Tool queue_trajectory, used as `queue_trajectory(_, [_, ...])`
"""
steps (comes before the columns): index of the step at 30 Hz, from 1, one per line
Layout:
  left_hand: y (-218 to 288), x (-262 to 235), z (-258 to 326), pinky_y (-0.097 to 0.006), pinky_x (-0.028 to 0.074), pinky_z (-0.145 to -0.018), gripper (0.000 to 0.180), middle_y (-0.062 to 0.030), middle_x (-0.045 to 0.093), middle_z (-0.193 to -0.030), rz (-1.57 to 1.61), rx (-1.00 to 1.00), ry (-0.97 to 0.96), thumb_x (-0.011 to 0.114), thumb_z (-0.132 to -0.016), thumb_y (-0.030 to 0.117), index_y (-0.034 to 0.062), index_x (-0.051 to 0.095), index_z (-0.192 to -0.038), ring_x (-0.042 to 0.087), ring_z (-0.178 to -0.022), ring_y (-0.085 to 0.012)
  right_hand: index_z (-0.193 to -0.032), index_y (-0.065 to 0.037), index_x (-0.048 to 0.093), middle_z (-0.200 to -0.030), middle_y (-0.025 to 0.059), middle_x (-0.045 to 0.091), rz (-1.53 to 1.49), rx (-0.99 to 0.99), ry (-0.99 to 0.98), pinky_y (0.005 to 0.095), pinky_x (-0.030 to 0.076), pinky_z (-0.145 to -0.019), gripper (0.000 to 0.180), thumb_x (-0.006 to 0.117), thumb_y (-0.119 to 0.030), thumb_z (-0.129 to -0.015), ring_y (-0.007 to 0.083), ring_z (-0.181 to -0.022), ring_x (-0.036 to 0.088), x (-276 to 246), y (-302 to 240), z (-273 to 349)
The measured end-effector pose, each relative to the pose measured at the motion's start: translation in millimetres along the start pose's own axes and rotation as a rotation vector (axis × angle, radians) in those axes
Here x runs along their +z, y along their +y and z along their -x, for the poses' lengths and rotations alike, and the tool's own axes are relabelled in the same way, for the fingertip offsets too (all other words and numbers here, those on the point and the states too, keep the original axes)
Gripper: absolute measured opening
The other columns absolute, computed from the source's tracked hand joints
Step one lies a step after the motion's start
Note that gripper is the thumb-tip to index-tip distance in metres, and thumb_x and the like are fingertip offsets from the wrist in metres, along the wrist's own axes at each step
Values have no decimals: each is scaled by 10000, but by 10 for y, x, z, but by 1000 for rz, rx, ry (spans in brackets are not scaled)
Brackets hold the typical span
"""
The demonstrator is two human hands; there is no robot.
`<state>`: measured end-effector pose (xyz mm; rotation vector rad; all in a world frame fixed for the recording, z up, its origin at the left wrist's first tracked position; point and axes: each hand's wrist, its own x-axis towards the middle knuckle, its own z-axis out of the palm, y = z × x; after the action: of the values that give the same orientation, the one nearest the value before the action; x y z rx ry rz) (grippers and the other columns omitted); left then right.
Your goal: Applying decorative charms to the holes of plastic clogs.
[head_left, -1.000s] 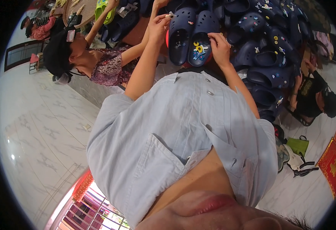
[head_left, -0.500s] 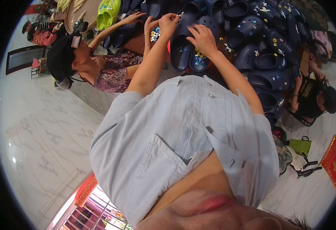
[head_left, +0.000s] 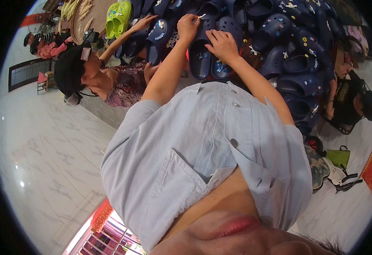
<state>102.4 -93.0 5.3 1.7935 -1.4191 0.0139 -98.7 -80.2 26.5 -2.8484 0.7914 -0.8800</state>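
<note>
1. at the top middle of the view, in front of a light blue shirt, a pair of navy clogs lies side by side, heels toward the wearer, with round holes in the uppers.
2. the left hand is beside the upper of the left clog; its thumb and fingers are pinched together on a small white piece, which pokes out past the fingertips near the toe end.
3. the right hand is partly open, its fingers loosely spread across the right clog; i cannot tell whether it grips the clog or only rests on it.
4. blue charms show inside the right clog, toward its heel, and a smaller blue one shows inside the left clog.
5. to the right of the pair spreads a heap of navy clogs, many with colourful charms on them.
6. to the left, a co-worker in a black cap and a floral top has one hand at the heel of a charm-dotted clog.
7. farther off, lime green clogs sit near a round tray.
8. on the right side, another person wears dark clothes; a green bag is nearby.
</note>
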Motion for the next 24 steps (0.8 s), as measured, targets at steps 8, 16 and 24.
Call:
queue_trajectory(8, [8,-29,0,-387,521,-715,133,-85,681,-855,21,107,42,726,-728,144,61,706,-830,660,-801,-292,-1221,-91,595,-1150,62,618,5,0,23,352,429,-888,522,702,-354,-782,204,-1031,595,-29,-33,-3])
queue_trajectory(16, [-6,-98,50,-388,532,-747,139,-91,673,-903,-5,203,-106,719,-728,114,57,694,-852,659,-824,-307,-1209,-82,591,-1133,61,601,7,-7,37,354,429,-876,518,696,-356,-781,199,-1008,579,-34,-27,-8])
queue_trajectory(24, [-47,-159,-90,-381,527,-785,163,-87,680,-968,-13,216,-296,686,-732,86,71,715,-892,663,-887,-312,-1212,-85,594,-1133,59,602,4,14,5,365,426,-881,514,686,-358,-786,203,-1012,580,-13,7,-21])
